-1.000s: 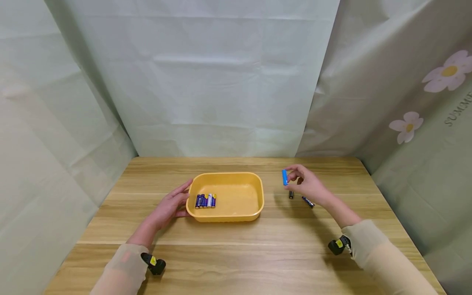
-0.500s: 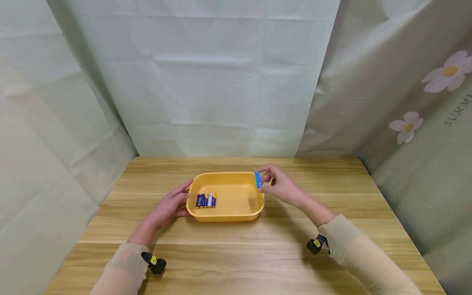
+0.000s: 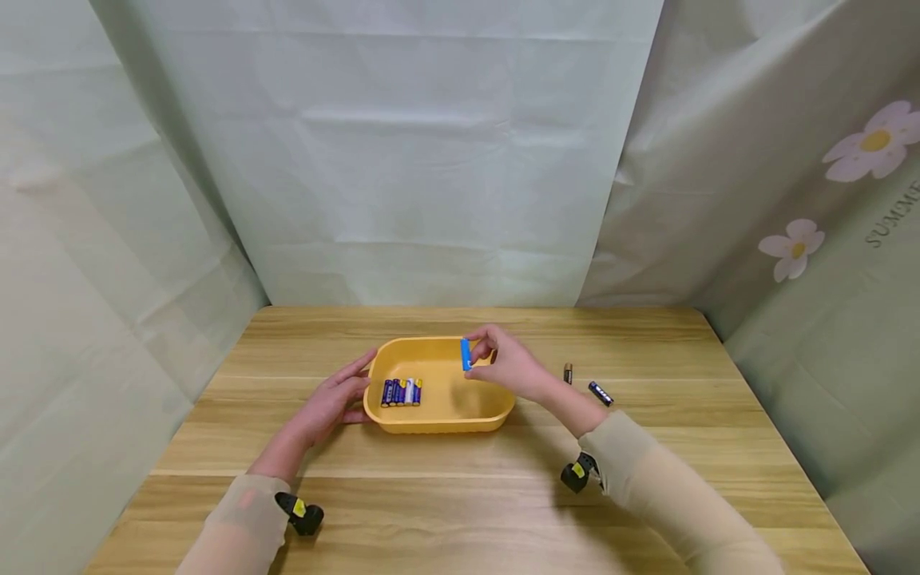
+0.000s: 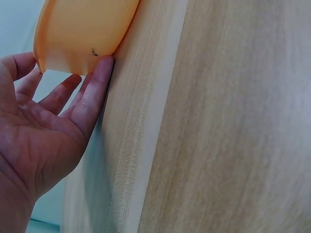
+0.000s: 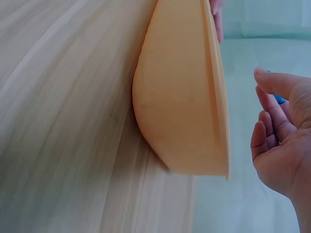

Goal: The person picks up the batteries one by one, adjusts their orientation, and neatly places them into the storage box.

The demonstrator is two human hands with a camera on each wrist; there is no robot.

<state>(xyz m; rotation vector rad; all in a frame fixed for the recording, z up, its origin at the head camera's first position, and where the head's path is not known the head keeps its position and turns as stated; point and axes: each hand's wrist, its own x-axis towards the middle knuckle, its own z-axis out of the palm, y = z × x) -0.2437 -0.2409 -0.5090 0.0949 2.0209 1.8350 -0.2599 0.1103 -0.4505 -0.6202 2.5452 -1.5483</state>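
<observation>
A blue battery [image 3: 466, 354] is pinched between thumb and fingers of my right hand [image 3: 507, 366], above the right half of a yellow tray [image 3: 438, 426]. In the right wrist view only a bit of the blue battery [image 5: 279, 99] shows behind the fingers. My left hand [image 3: 332, 405] rests against the tray's left end; in the left wrist view its extended fingers touch the tray wall [image 4: 82, 39]. Several batteries [image 3: 401, 392], mostly dark blue with one whitish, lie side by side in a row at the left inside the tray.
Right of the tray, a black battery [image 3: 568, 374] and a dark blue battery [image 3: 600, 394] lie on the wooden table [image 3: 460, 511]. A pale curtain [image 3: 402, 176] hangs behind the table's far edge, with others at both sides.
My right hand has carried the blue battery leftward, from above the loose batteries to over the tray. The left hand and the tray have stayed in place.
</observation>
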